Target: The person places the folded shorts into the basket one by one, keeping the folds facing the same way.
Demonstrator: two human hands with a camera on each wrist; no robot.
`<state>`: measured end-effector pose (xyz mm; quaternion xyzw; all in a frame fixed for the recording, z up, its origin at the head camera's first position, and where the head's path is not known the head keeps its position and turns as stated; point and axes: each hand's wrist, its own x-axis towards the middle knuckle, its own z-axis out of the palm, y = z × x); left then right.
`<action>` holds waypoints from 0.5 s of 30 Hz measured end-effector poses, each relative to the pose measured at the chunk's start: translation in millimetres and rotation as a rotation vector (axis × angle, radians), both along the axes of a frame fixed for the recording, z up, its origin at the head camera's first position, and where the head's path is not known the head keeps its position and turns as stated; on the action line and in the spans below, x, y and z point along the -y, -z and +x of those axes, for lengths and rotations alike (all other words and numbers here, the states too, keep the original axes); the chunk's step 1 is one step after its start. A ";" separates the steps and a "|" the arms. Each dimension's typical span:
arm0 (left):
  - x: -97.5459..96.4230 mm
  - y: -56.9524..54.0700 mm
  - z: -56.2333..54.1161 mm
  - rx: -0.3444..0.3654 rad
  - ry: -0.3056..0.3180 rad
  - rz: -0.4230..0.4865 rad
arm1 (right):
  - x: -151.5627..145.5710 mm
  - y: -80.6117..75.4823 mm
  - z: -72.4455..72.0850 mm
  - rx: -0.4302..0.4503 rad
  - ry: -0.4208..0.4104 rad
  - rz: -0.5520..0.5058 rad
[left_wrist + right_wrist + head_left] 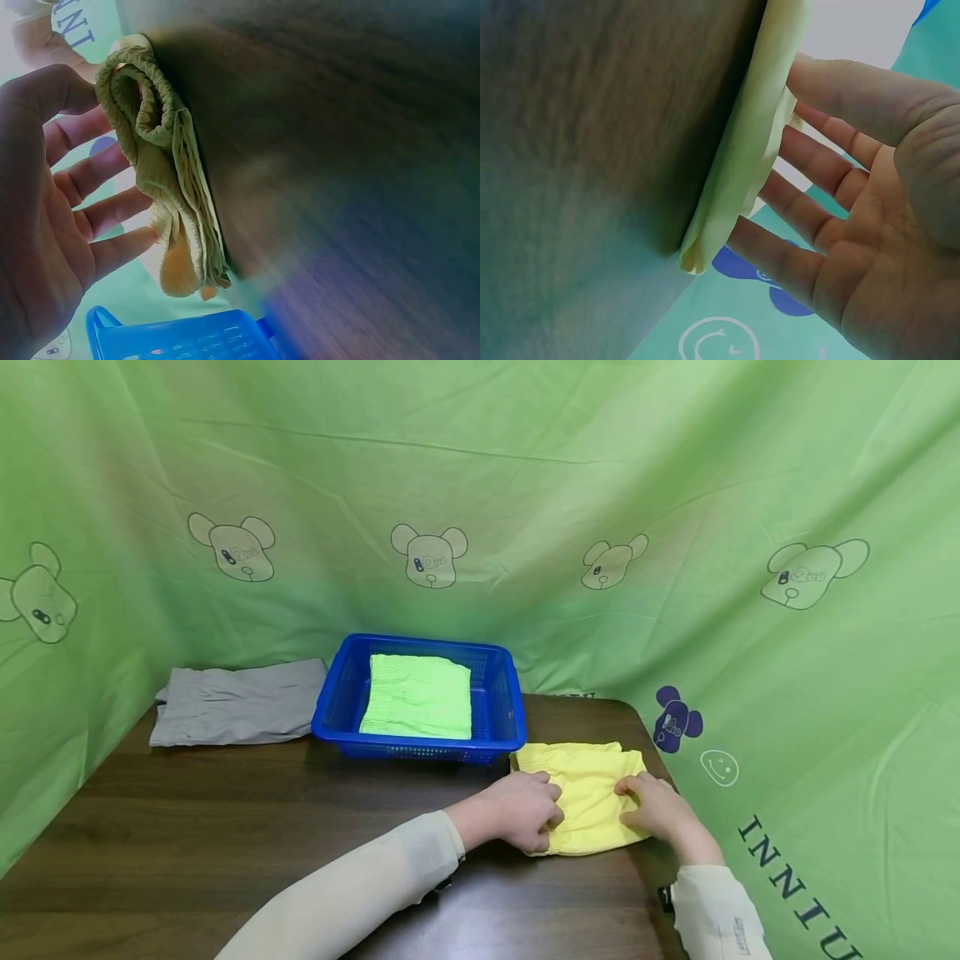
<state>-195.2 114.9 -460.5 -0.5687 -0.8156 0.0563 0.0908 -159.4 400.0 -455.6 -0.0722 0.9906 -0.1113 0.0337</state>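
Observation:
A folded yellow pair of shorts (588, 802) lies on the table's right part, its gathered elastic waistband (139, 82) facing left. My left hand (525, 810) touches the waistband side, with fairly straight, spread fingers and the thumb on the cloth. On the opposite side, my right hand (660, 810) rests its fingertips on the folded edge (739, 150), fingers spread and thumb apart from them. Neither hand's fingers close around the cloth. Behind the yellow shorts and to the left stands a blue basket (420, 745), holding a folded bright green garment (420, 697) with a gathered waistband.
A folded grey garment (240, 703) lies left of the basket at the table's back. The brown wooden table (187, 835) stretches out to the left and front. A green curtain (517, 460) with bear-head prints hangs behind and along both sides.

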 end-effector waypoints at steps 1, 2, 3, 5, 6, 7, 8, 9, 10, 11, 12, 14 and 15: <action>0.9 0.4 0.5 0.001 0.004 0.000 | 0.7 0.3 1.2 -0.003 0.002 0.003; 1.9 0.6 1.3 0.000 0.008 -0.003 | 1.4 0.4 2.2 -0.006 0.001 0.007; 2.7 1.1 1.8 -0.001 0.012 -0.005 | 2.1 0.7 3.1 -0.007 0.003 0.010; 4.7 1.2 3.4 -0.004 0.018 -0.013 | 3.9 0.1 4.9 -0.008 0.007 0.014; 5.7 1.3 4.3 -0.008 0.021 -0.017 | 4.5 -0.1 5.7 -0.009 0.002 0.015; 6.5 1.2 5.2 -0.009 0.023 -0.018 | 5.4 -0.3 6.5 -0.008 0.004 0.017; 7.5 1.1 6.1 -0.010 0.025 -0.020 | 6.3 -0.3 7.3 -0.006 0.003 0.019; 8.5 1.0 7.1 -0.010 0.027 -0.021 | 7.4 0.0 8.1 -0.005 0.005 0.021; 9.5 0.6 8.1 -0.010 0.028 -0.024 | 8.6 0.1 9.1 -0.005 0.002 0.022; 10.6 0.4 9.1 -0.009 0.028 -0.027 | 9.9 0.6 9.9 -0.004 0.000 0.023; 11.5 0.4 9.8 -0.006 0.030 -0.027 | 10.8 1.3 10.7 -0.005 -0.003 0.026; 13.6 -0.6 11.3 -0.003 0.030 -0.030 | 13.4 2.2 12.2 -0.009 -0.002 0.029; 14.4 -0.7 11.7 -0.002 0.030 -0.032 | 14.4 2.6 12.6 -0.013 -0.005 0.030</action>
